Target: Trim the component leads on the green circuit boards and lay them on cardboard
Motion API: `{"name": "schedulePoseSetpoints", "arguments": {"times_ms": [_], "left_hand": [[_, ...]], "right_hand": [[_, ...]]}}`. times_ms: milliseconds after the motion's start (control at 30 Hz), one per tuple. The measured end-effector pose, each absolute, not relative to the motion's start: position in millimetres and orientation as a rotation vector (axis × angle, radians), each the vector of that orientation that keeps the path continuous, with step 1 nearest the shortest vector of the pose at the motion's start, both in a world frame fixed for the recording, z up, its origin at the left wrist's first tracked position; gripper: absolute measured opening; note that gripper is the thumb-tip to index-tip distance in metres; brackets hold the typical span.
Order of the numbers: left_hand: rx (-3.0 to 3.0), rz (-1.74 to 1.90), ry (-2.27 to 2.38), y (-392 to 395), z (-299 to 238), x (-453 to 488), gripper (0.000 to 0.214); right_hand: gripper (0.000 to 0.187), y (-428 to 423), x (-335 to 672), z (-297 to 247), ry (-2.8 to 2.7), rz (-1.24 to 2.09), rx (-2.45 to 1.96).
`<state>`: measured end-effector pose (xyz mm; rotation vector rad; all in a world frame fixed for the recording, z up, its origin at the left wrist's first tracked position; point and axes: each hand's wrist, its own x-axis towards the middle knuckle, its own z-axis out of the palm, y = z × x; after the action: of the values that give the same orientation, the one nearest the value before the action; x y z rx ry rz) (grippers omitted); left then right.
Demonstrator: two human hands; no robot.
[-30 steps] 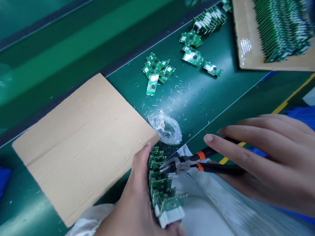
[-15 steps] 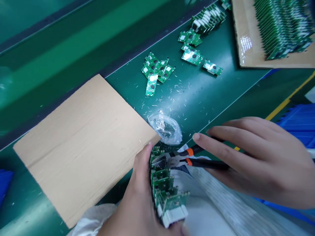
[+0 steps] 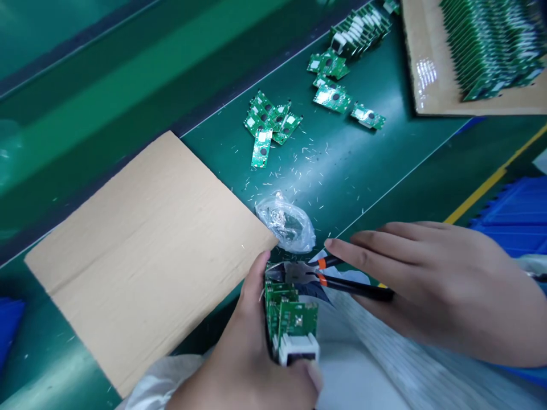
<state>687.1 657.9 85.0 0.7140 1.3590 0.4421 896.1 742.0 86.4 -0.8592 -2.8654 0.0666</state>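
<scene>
My left hand (image 3: 256, 353) is wrapped round a stack of green circuit boards (image 3: 297, 322) with white connectors, held upright near my lap. In my right hand (image 3: 436, 285) is a pair of cutting pliers (image 3: 301, 272) with black handles and orange bands. The pliers' jaws reach in among the boards at the far end of the stack; whether they touch a wire there I cannot tell. Just beyond the stack lies a clear plastic bag (image 3: 290, 225), its top open, with small bits of wire in it.
A flat cardboard sheet (image 3: 149, 256) covers the table on the left. Loose circuit boards (image 3: 261, 148) and scattered wire clippings lie on the green table (image 3: 363, 165). At the upper right, rows of boards (image 3: 491, 51) stand on cardboard (image 3: 427, 80). Blue crates (image 3: 513, 216) are at the right.
The held stack has turned, so its nearest board faces me more squarely. My right hand and the pliers have shifted slightly left, the jaws moving a little up the stack.
</scene>
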Motion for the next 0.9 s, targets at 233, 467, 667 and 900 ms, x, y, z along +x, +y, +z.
{"name": "schedulePoseSetpoints", "arguments": {"times_ms": [233, 467, 667, 900], "left_hand": [[0.792, 0.427, 1.281, 653, 76, 671, 0.111], [1.093, 0.615, 1.331, 647, 74, 672, 0.093], [1.015, 0.606, 1.482, 649, 64, 674, 0.042], [1.079, 0.627, 1.491, 643, 62, 672, 0.043]], "right_hand": [[0.036, 749, 904, 88, -2.805, 0.270, -0.984], [0.041, 749, 908, 86, -2.794, 0.138, -0.905], [0.040, 749, 908, 87, -2.789, 0.035, -0.826], [0.035, 749, 901, 84, -2.736, -0.044, -0.822]]}}
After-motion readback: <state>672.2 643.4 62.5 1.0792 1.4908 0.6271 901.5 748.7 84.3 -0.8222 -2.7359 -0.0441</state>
